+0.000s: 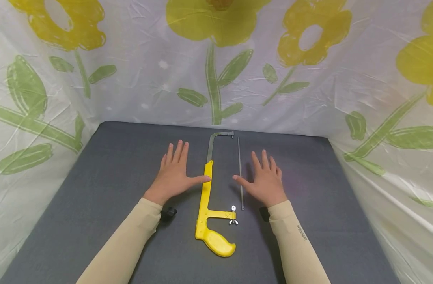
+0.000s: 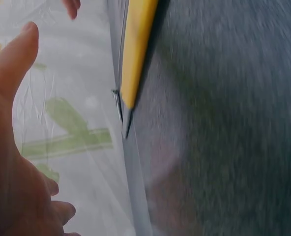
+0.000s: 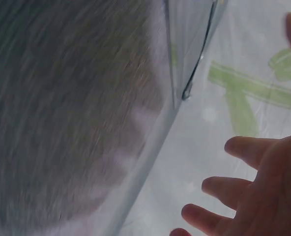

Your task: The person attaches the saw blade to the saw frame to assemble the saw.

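Note:
A yellow hacksaw frame (image 1: 205,197) lies on the dark grey table, its curved handle towards me and its bare metal arm at the far end. A wing nut (image 1: 233,222) sits on its near blade holder. Just right of the frame lies a thin, separate hacksaw blade (image 1: 239,169). My left hand (image 1: 174,173) hovers left of the frame with fingers spread, its thumb over the yellow part in the head view. My right hand (image 1: 266,181) is held right of the blade, fingers spread and thumb pointing towards it. Neither hand holds anything.
The dark grey tabletop (image 1: 106,189) ends at a back edge against a white curtain (image 1: 138,79) printed with yellow flowers and green leaves. The curtain also hangs along both sides. A black wrist device (image 1: 168,213) shows beneath the left sleeve.

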The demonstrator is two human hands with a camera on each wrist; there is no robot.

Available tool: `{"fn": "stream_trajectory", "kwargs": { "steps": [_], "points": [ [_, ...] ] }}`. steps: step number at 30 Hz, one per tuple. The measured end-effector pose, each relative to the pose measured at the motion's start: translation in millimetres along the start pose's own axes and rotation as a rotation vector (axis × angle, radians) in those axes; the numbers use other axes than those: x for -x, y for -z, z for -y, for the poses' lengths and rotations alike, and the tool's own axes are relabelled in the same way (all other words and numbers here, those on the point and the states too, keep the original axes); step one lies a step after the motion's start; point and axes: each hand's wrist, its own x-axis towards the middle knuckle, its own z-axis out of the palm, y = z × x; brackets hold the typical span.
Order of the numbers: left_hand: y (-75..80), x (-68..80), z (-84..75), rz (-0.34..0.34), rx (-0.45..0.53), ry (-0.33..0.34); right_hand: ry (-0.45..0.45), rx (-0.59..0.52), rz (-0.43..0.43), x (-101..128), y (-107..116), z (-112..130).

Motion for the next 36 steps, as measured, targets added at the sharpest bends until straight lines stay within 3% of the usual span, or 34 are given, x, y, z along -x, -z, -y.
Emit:
{"fn": "stream_trajectory", "kwargs": {
  "steps": [7, 20, 30, 36],
  "points": [
    [-9.4, -3.9, -15.5, 0.01, -0.015, -0.024, 0.002, -0.005, 0.036, -2.9, -2.3, 9.5],
    [-23.6, -2.3, -39.6, 0.104, 0.102, -0.048, 0.021, -0.009, 0.064, -14.5, -6.7, 29.9],
    [-32.3, -3.0, -51.1, 0.102, 0.178, -0.018, -0.03, -0.03, 0.034, -13.5, -19.3, 40.2],
    [-32.4, -1.0, -54.1, 0.107, 0.224, 0.053, -0.038, -0.047, 0.04, -9.7, -23.0, 43.7]
  ]
}}
